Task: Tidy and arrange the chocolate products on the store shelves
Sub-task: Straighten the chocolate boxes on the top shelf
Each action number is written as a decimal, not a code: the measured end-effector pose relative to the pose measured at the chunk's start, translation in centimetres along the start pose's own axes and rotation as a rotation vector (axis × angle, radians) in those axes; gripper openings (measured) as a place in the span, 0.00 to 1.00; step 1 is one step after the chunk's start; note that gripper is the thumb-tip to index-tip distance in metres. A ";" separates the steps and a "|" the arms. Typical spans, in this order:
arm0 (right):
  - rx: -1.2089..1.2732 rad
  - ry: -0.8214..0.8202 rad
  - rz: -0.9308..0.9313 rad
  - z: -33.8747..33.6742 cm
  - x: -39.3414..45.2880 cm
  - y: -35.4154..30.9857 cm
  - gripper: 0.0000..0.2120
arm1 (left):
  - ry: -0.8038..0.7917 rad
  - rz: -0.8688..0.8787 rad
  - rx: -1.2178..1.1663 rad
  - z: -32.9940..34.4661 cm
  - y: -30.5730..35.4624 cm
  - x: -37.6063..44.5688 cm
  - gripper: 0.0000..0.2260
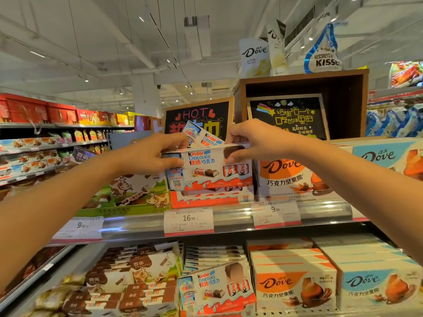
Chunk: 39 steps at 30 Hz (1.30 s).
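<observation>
Head view shows the tilted Kinder box (202, 136) poking up behind the front Kinder box (212, 167) on the upper shelf (229, 223); a clumsy nudge might topple it backward. Left hand (148, 154) pinches the front box's left end, while right hand (249, 139) pinches its top right edge.
</observation>
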State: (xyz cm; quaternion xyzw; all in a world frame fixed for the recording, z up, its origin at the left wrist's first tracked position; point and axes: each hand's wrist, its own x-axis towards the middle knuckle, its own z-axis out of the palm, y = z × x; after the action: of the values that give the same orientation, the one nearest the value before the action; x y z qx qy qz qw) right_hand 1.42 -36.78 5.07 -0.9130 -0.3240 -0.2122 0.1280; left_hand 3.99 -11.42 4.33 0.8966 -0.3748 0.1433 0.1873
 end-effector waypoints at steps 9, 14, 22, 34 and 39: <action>0.035 -0.019 -0.006 0.2 0.0 0.3 0.11 | -0.016 -0.027 0.053 0.0 -0.1 -0.2 0.09; 0.042 -0.001 -0.015 0.2 -0.1 0.3 0.10 | -0.015 -0.072 0.080 -0.1 0.2 -0.5 0.17; 0.063 -0.021 -0.022 0.2 0.0 0.4 0.09 | -0.032 -0.071 0.051 0.0 1.1 -0.3 0.11; 0.171 -0.012 -0.005 0.7 -0.2 0.8 0.08 | -0.018 -0.062 0.078 -0.1 1.3 -0.1 0.08; 0.252 -0.013 0.008 0.9 -0.3 1.0 0.08 | 0.006 -0.040 0.062 0.1 0.7 0.0 0.10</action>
State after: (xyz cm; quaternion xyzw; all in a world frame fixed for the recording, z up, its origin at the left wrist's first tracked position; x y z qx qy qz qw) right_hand 2.12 -37.34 4.01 -0.8924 -0.3451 -0.1635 0.2404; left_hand 3.46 -11.93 4.38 0.9089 -0.3516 0.1538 0.1634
